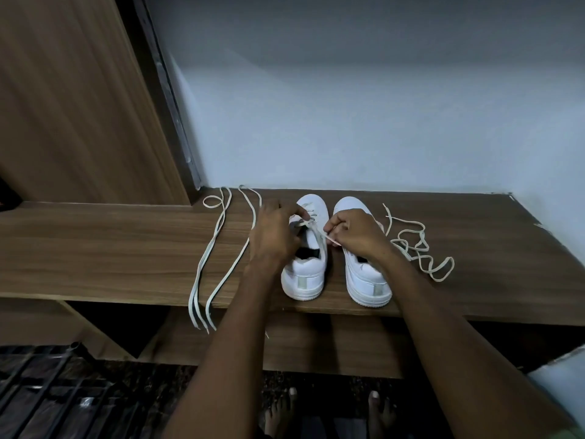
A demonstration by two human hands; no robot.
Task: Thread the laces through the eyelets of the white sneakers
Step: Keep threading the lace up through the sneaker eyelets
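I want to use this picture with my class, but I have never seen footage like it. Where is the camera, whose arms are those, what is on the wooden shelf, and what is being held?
There is no machine here. The single picture comes from a wide-angle camera worn on a person's head, looking forward and down, so the two bare arms reaching in from the bottom are that person's own.

On the wooden shelf stand two white sneakers, heels toward the camera: the left sneaker and the right sneaker. The left hand and the right hand are both over them, and their fingers pinch a lace at the left sneaker's eyelets, where a few rows seem already laced.

Long stretches of lace trail to the left and hang over the shelf's front edge. A tangled lace lies to the right of the shoes, untouched.
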